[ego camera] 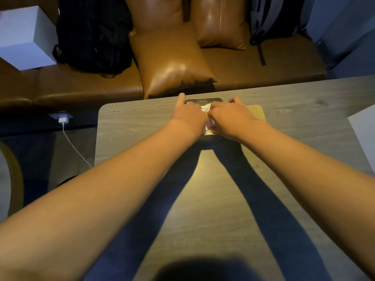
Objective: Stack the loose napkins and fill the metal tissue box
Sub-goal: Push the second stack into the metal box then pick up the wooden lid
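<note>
Grey wood table (223, 199), shiny metal tissue box (203, 101), both hands' grip pinching white napkins (205, 108)

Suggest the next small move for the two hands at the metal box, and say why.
Probably press the white napkins down flat into the shiny metal tissue box. Both the left hand and right hand already sit on them over the box, and paper shows bunched between the hands, seemingly not yet settled.

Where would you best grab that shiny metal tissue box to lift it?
Probably by the long side walls of the shiny metal tissue box, from left and right: its open top holds white napkins, and both hands sit over them.
</note>
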